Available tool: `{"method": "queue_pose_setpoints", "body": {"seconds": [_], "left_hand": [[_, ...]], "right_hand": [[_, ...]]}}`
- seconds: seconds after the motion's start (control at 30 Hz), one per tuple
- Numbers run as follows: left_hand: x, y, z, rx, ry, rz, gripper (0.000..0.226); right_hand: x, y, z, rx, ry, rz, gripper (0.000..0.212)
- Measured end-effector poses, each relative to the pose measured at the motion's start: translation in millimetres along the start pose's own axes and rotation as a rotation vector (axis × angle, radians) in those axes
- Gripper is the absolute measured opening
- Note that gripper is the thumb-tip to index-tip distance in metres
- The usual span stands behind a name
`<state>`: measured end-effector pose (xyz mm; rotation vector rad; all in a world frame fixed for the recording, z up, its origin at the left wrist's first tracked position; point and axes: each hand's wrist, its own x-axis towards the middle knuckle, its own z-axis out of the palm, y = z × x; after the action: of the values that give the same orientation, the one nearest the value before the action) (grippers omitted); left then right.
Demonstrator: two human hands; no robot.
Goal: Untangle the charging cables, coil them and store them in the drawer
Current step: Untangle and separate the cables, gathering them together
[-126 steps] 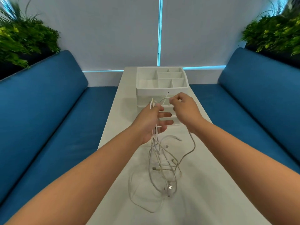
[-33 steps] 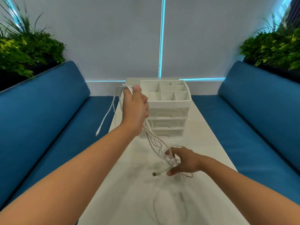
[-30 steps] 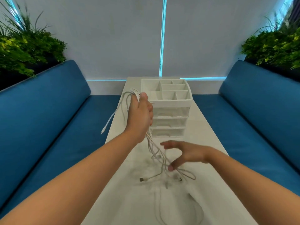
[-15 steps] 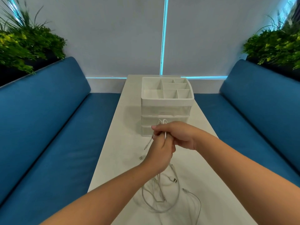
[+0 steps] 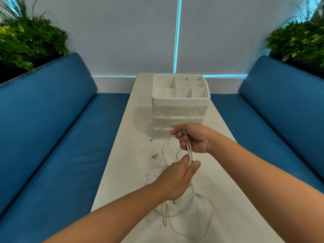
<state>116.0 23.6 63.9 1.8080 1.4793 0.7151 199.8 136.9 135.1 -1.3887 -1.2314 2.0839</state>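
Holding a short taut run of the thin white charging cables (image 5: 189, 151) between both hands now, above the middle of the long white table (image 5: 122, 155). Half a second back, fists stacked tight together; now pulled apart, right hand (image 5: 192, 137) up top clenched round the bundle, left hand (image 5: 177, 179) lower down pinching the same strands. Probably means strands getting drawn straight, so still untangling, no coiling yet. Held stretch runs near upright, tipped slightly, top end toward the white plastic drawer organiser (image 5: 180, 102), bottom end toward the camera. Loose loops and plugs trailing on the tabletop below. Drawers all shut, nothing stored.
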Motion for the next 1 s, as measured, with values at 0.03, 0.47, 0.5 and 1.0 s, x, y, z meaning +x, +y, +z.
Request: {"method": "queue_pose_setpoints", "body": {"seconds": [0.03, 0.47, 0.5, 1.0], "left_hand": [[-3, -1, 3, 0.037, -0.009, -0.005, 0.040], [-9, -18, 24, 0.253, -0.149, 0.038, 0.032], [-8, -21, 25, 0.258, -0.144, 0.032, 0.031], [16, -1, -1, -0.783, 0.372, -0.135, 0.058]], "right_hand": [[1, 0, -4, 0.023, 0.005, 0.005, 0.020], [-2, 7, -16, -0.005, 0.037, -0.096, 0.015], [-2, 8, -16, -0.002, 0.050, -0.122, 0.020], [-8, 18, -11, 0.119, -0.164, -0.220, 0.028]]}}
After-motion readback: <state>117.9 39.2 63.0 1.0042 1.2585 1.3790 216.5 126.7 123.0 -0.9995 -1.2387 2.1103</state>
